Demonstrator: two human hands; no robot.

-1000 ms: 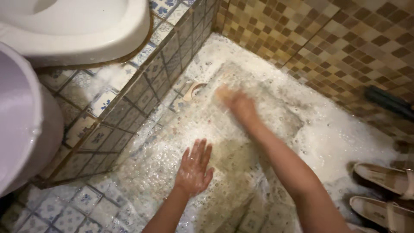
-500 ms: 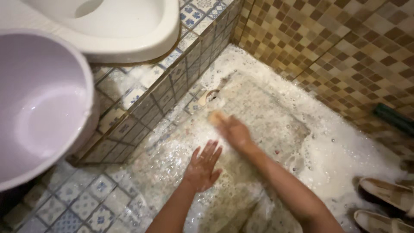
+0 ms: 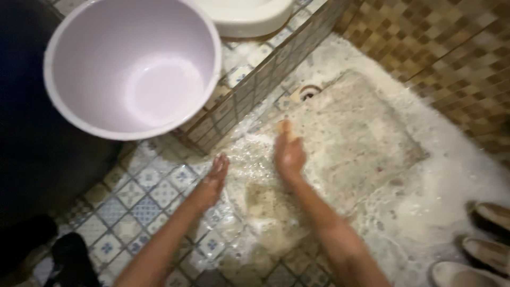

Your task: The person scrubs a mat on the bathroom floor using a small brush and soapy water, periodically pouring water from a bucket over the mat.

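The right hand is closed around a small tan scrubber, whose tip sticks out past the fingers, and presses it onto the soapy mat lying flat on the floor. The left hand is open and empty, fingers together, resting on the wet tiles just left of the mat's near corner.

The mat is covered in suds. Its near left part, right around the scrubber, looks wet and freshly worked, while the far and right parts lie under thinner, duller foam, so the scrubbing seems partway through. Thick white foam rings the mat on the right, and none of it has been rinsed off.

The floor drain sits just beyond the mat's far left corner. To the far left stands an empty pale bucket, with the edge of a white squat toilet behind it. Light slippers lie at the near right.
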